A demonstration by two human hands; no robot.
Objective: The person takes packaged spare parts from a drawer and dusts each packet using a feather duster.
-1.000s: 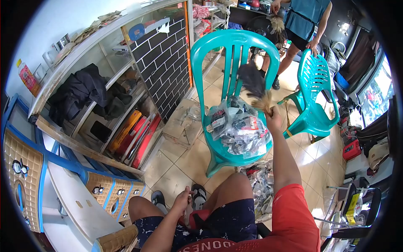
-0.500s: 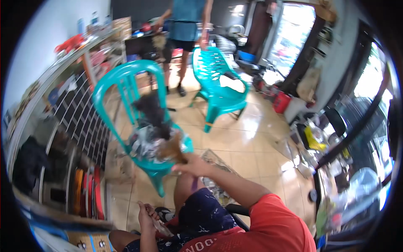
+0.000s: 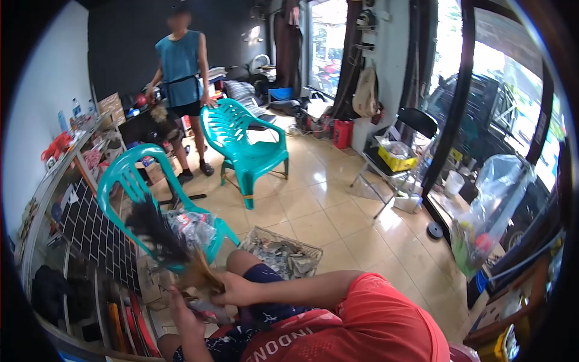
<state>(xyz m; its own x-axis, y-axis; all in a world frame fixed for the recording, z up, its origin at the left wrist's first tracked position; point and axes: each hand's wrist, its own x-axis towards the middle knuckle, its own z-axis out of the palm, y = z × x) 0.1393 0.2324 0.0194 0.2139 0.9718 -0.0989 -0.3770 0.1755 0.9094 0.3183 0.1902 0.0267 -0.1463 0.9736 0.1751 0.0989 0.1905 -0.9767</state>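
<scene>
My right hand [image 3: 236,289] is closed around the brown lower end of a feather duster [image 3: 158,232]. Its dark feathers point up and left, in front of a green armless chair [image 3: 131,158]. Close by on the left, my left hand [image 3: 188,317] has its fingers curled by the duster's lower end. A pale, partly clear item [image 3: 212,315] lies against this hand, too blurred to name. Clear plastic packets [image 3: 192,226] rest on the chair's seat, partly behind the feathers.
A person [image 3: 181,60] stands behind a green armchair [image 3: 256,151], one hand on its back. A crate of packets [image 3: 282,253] is on the tiled floor. At right are a folding chair [image 3: 416,123] with a yellow box [image 3: 395,158] and a large clear bag [image 3: 497,193]. Shelving [image 3: 90,241] stands left.
The view has swung right. My right hand has brought the duster back from the chair, close to my left hand. The other person now shows almost in full.
</scene>
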